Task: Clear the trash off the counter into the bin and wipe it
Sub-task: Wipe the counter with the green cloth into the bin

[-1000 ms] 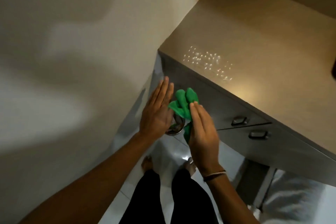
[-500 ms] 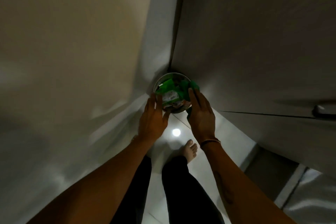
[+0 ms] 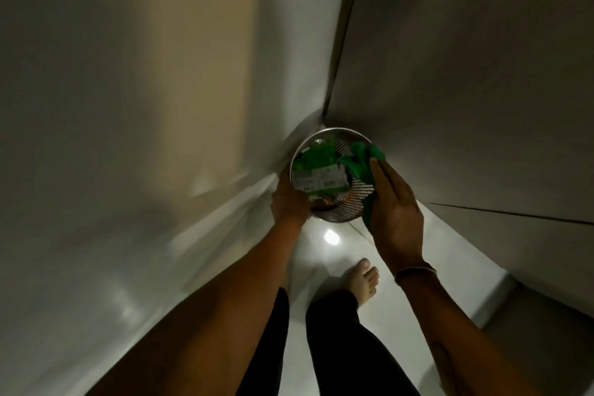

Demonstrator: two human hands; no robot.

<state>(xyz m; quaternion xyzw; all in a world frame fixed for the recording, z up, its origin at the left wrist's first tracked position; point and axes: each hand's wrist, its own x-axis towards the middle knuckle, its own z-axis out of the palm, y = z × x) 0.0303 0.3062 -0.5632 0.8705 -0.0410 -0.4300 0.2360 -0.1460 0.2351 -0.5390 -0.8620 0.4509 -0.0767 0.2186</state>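
Starting at the left, our left hand [image 3: 289, 199] is pressed against the near-left wall of the bin [image 3: 363, 193], a small round perforated metal basket on the floor in the corner where the wall meets the cabinet side. Its fingers are hidden behind the rim, so we cannot tell how far they curl, though the hand seems to steady or grip the bin. Inside the bin lies the trash [image 3: 318, 177]: a green and white packet on top, with some darker wrappers under it.

Further right, our right hand [image 3: 390, 206] is closed around the green cloth [image 3: 361, 164], thumb and palm pinning it against the bin's right rim, the cloth's upper fold hanging over the edge. The bench is out of view, so we cannot judge how much trash remains on it.

To do this step well, we should keep a firm pinch on the cloth so it does not slip in with the trash, hold the bin level, and check the packet sits fully below the rim before letting go.
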